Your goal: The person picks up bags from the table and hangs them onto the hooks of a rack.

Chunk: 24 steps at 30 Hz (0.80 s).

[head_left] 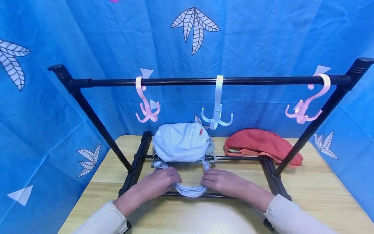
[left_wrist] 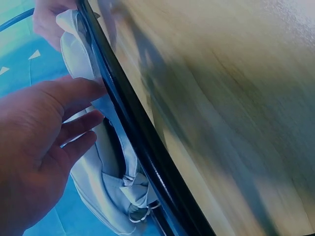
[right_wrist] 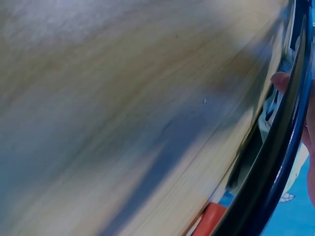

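A pale blue waist bag [head_left: 181,142] with a small red tag lies at the back of the rack's base. Its strap [head_left: 190,191] loops toward the front. My left hand [head_left: 159,182] pinches the left side of this loop, thumb and fingertips curled at the strap, as the left wrist view also shows. On the loop's other side, my right hand [head_left: 222,182] grips the strap with bent fingers. In the right wrist view a black bar hides most of the right hand [right_wrist: 309,132].
A black rack stands on the wooden table [head_left: 327,191], its top bar [head_left: 181,82] spanning above both hands. From it hang a pink hook [head_left: 147,112] at left, a pale blue hook [head_left: 217,110] mid-bar and another pink hook [head_left: 304,109] at right. A red bag [head_left: 260,141] lies back right.
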### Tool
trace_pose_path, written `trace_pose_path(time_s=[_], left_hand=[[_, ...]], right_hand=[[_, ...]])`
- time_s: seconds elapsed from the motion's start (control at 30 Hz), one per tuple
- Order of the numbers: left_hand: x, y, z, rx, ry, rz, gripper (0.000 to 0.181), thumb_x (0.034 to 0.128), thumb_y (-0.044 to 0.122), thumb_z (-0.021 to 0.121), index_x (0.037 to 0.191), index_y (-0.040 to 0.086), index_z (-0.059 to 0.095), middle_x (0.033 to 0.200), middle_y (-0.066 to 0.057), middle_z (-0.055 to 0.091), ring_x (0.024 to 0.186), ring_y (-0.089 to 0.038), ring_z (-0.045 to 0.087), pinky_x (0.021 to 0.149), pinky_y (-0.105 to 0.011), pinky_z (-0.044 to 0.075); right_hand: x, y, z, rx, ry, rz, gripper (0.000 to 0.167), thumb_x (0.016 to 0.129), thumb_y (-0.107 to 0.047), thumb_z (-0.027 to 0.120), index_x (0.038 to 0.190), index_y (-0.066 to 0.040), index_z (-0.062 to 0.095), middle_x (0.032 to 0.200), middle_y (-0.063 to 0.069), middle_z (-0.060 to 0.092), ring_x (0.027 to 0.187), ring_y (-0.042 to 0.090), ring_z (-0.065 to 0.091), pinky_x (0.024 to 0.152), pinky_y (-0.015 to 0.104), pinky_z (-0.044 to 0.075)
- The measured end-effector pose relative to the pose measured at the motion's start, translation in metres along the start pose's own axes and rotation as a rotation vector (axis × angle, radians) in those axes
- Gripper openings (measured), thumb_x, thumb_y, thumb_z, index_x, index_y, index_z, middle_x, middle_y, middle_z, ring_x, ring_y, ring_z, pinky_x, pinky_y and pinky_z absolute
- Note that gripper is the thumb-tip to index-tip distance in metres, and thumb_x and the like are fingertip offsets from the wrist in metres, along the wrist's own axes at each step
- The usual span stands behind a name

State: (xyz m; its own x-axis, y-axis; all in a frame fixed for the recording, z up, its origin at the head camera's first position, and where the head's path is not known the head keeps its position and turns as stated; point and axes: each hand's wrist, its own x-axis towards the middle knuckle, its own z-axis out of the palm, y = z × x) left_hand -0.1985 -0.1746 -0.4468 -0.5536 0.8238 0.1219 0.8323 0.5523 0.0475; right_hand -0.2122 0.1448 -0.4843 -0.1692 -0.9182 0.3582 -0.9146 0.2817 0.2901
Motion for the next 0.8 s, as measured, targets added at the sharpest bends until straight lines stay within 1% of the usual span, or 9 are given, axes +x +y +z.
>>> trace_pose_path(time_s=[0.3,0.47,0.57,0.63,0.7,0.8], left_hand=[[0.0002,0.0009,0.0037,-0.009,-0.008,-0.001,0.022,0.0919,0.010,0.076,0.111,0.020,0.076,0.111,0.006,0.075,0.108,-0.010,0.068,0.094,-0.026,0.059],[0.0006,0.0015,0.0064,-0.011,-0.015,-0.001,0.021,0.0944,0.009,0.074,0.112,0.019,0.076,0.110,0.006,0.076,0.106,-0.009,0.069,0.092,-0.024,0.059],[0.0004,0.0018,0.0069,-0.015,-0.032,-0.007,0.020,0.0959,0.009,0.072,0.113,0.019,0.076,0.110,0.006,0.076,0.105,-0.008,0.069,0.091,-0.022,0.059],[0.0001,0.0016,0.0067,-0.017,-0.040,-0.011,0.020,0.0965,0.009,0.072,0.113,0.019,0.076,0.110,0.005,0.076,0.105,-0.008,0.069,0.090,-0.022,0.059],[-0.0005,0.0013,0.0058,-0.012,-0.044,-0.010,0.021,0.0968,0.009,0.071,0.114,0.019,0.076,0.111,0.005,0.076,0.105,-0.008,0.069,0.090,-0.022,0.059],[-0.0019,0.0001,0.0044,0.002,-0.033,0.000,0.023,0.0959,0.008,0.072,0.116,0.018,0.075,0.110,0.004,0.075,0.105,-0.009,0.069,0.090,-0.022,0.059]], right_hand=[[0.0032,0.0005,0.0024,-0.060,0.008,-0.034,0.025,0.088,-0.008,0.076,0.112,-0.015,0.076,0.109,-0.002,0.077,0.108,0.014,0.072,0.101,0.028,0.058],[0.0028,0.0001,0.0023,-0.075,-0.009,-0.028,0.022,0.088,-0.007,0.075,0.108,-0.016,0.075,0.108,-0.003,0.077,0.108,0.014,0.072,0.101,0.029,0.058],[0.0022,0.0001,0.0027,-0.076,0.000,-0.023,0.019,0.089,-0.007,0.073,0.106,-0.017,0.075,0.105,-0.005,0.077,0.106,0.012,0.072,0.100,0.027,0.057],[0.0014,0.0004,0.0025,-0.066,0.015,-0.018,0.018,0.091,-0.007,0.069,0.105,-0.016,0.075,0.104,-0.005,0.077,0.105,0.012,0.072,0.099,0.026,0.058],[0.0001,0.0011,0.0020,-0.062,0.034,-0.014,0.019,0.096,-0.005,0.061,0.106,-0.015,0.075,0.103,-0.005,0.076,0.104,0.012,0.072,0.099,0.026,0.058],[-0.0016,0.0031,0.0003,-0.070,0.070,-0.008,0.031,0.104,-0.003,0.045,0.107,-0.012,0.074,0.103,-0.003,0.076,0.103,0.014,0.073,0.097,0.026,0.059]])
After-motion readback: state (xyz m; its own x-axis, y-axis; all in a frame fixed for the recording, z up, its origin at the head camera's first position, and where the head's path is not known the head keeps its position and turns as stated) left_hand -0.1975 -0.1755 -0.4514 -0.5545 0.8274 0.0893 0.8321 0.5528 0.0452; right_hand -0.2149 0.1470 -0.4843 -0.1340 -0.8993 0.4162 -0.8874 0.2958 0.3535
